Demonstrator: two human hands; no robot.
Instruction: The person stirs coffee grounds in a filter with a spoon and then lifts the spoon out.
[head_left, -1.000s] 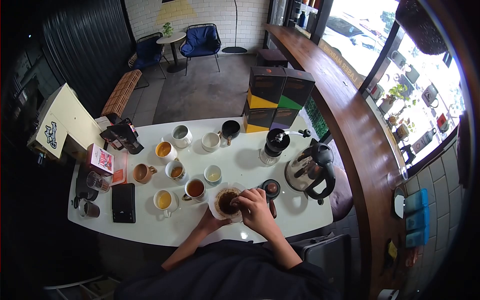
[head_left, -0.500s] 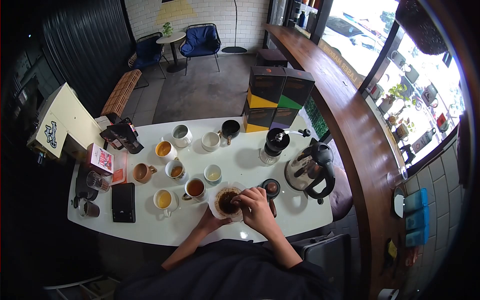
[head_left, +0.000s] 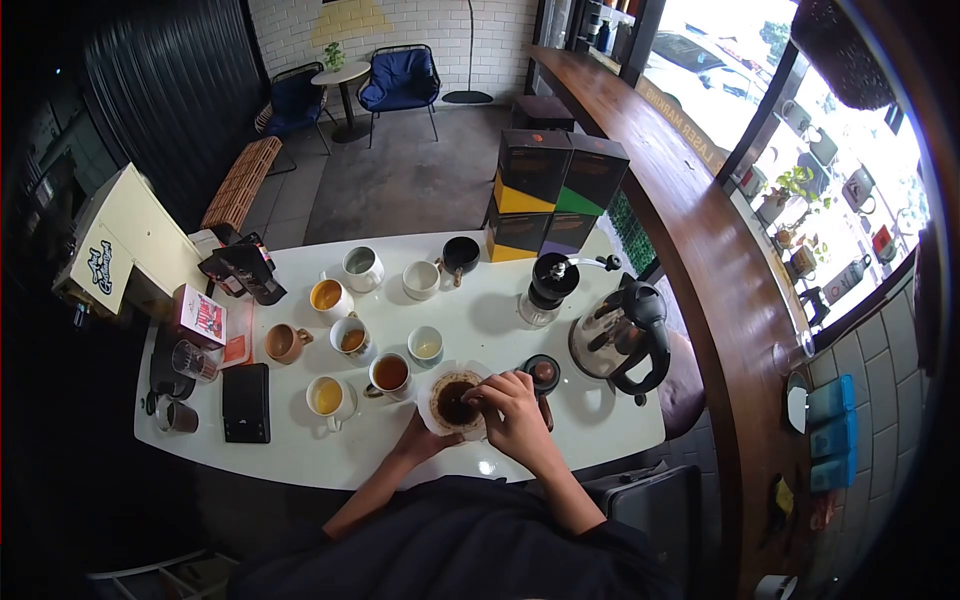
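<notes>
A coffee dripper with a white paper filter stands near the front edge of the table, dark wet coffee grounds inside it. My left hand is closed around its lower left side. Over the filter's right side, my right hand has its fingers pinched together, the tips down near the grounds; whatever they hold is hidden. Just left of the dripper are a mug of dark tea-coloured liquid and a pale cup. A round dark item with a brown centre sits beyond my right hand.
Several mugs stand on the white table. To the right are a hand coffee grinder and a steel kettle. Stacked black boxes rise at the back. A black scale and a cream machine occupy the left.
My right fingertips have shifted very slightly over the grounds. My left hand stays in place on the dripper, and the view has tilted a little.
</notes>
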